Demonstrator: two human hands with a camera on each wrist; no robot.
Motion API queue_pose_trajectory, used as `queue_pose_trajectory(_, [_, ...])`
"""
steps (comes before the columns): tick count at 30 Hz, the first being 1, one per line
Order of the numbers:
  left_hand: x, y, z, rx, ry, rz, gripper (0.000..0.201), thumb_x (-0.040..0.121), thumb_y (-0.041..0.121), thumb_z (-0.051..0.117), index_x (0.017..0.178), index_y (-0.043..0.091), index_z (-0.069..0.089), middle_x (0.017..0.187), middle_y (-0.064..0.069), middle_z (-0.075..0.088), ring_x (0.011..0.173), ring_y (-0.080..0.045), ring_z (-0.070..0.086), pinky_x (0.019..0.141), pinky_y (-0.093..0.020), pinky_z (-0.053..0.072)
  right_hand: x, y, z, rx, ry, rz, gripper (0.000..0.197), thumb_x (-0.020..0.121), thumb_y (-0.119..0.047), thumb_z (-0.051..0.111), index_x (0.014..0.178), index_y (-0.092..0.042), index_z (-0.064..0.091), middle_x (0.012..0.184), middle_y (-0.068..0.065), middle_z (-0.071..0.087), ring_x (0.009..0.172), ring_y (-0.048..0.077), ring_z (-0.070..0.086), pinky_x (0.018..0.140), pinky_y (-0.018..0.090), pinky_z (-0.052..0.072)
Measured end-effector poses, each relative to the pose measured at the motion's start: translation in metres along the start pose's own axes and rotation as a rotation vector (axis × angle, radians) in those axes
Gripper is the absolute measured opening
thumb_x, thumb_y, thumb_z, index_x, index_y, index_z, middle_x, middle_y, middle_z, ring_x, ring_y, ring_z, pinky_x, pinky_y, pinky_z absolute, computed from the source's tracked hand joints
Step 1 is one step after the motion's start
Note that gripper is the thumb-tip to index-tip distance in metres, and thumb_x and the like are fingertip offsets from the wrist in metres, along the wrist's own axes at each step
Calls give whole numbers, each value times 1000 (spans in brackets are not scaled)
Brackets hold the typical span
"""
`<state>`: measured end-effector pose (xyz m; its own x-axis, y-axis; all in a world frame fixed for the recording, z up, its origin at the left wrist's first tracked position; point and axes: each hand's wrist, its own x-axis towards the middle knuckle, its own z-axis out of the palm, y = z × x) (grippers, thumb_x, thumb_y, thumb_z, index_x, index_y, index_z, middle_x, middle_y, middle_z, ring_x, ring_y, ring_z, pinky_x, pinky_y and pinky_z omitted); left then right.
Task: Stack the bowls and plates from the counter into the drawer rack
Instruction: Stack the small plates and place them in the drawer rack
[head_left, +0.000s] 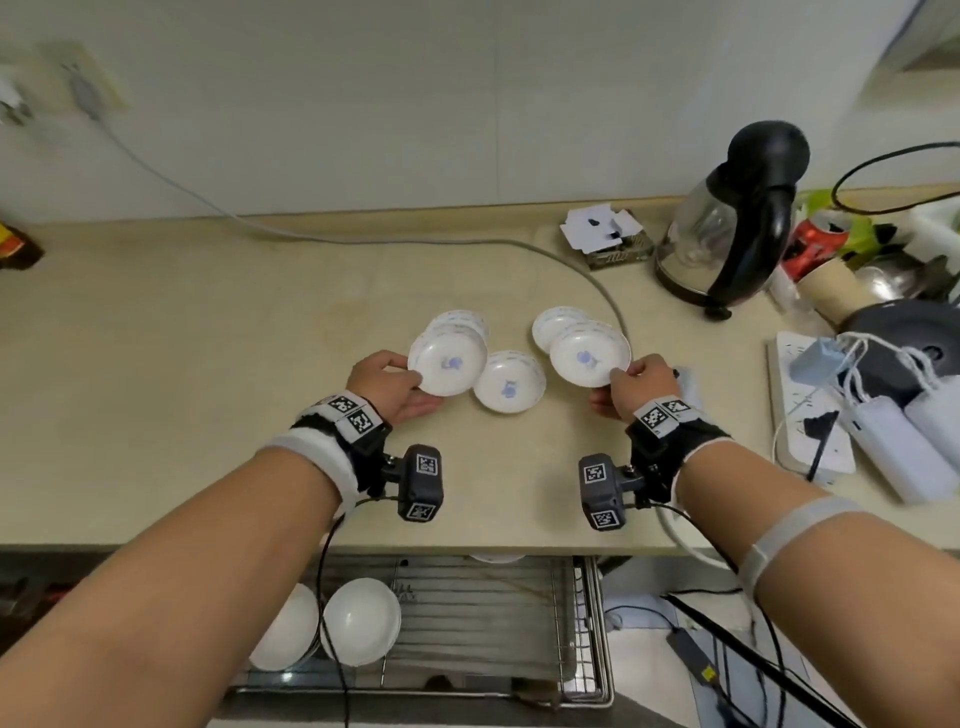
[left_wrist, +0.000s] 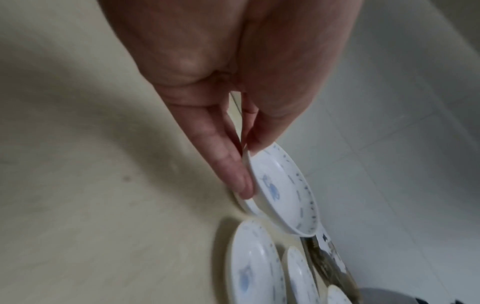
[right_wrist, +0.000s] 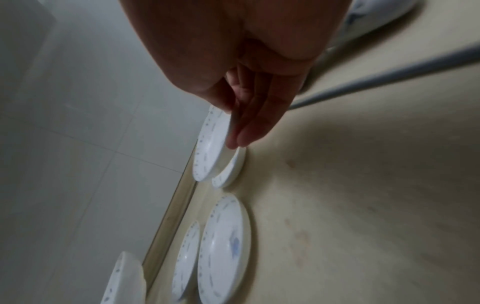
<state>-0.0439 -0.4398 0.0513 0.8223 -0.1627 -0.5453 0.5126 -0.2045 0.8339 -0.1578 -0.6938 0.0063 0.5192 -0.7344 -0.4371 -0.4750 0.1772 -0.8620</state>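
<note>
Head view showed the left hand pinching one small plate and the right hand pinching another plate, both lifted just above the table. A third plate lay between them. Two bowls sat in the drawer rack below.

The plates look like glossy white glazed china with faint blue print. The counter is smooth, matt beige. The drawer rack is shiny metal wire. The kettle has clear glass with glossy black plastic.
</note>
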Motion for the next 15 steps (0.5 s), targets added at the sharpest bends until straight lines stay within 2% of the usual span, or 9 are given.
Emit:
queue_pose_trajectory(2, [22,14,6,13,42,21,22,94,-14,50,90,8,53,111,-35,60,67,-37,69,44,-32,60,14,-12,6,-54,6,-16,15,90,-8,45,83,-20,38,70,25,71,60,38,74,69,63,60])
queue_pose_trajectory(5, [57,24,13,55,82,14,22,92,-16,50,94,6,55,106,-32,62,66,-38,70,45,-33,60,26,-27,18,-109,33,-9,17,88,-4,45,82,-19,39,65,21,69,60,39,74,69,58,62])
queue_pose_trajectory(7, [74,27,16,68,92,-32,19,89,-16,55,101,-1,56,95,-29,66,73,-42,72,60,-41,64,33,-33,25,-120,39,4,16,88,-2,45,84,-16,40,67,22,69,64,40,74,69,58,62])
queue_pose_trajectory(9, [85,29,18,82,99,-77,15,85,-16,59,90,-2,57,82,-27,67,80,-44,72,79,-47,62,41,-36,32,-148,33,9,11,89,-2,45,91,-12,43,71,23,70,64,39,74,68,56,62])
queue_pose_trajectory(11, [99,26,20,126,95,-81,22,77,-15,66,78,2,53,86,-30,70,84,-47,73,86,-52,59,49,-37,38,-171,24,13,12,90,-3,45,100,-9,44,75,25,72,65,37,74,68,54,63])
queue_pose_trajectory(13, [117,21,22,202,81,-51,26,67,-9,71,74,7,51,98,-31,73,92,-46,74,87,-57,58,56,-37,43,-195,19,7,15,89,-3,46,104,-8,45,76,24,72,66,36,75,68,53,63])
queue_pose_trajectory(15, [123,18,24,264,68,-4,24,79,-6,67,73,11,51,103,-25,73,93,-37,76,80,-47,63,60,-37,47,-211,16,-1,16,89,-4,46,105,-7,46,78,25,73,67,36,75,66,52,64])
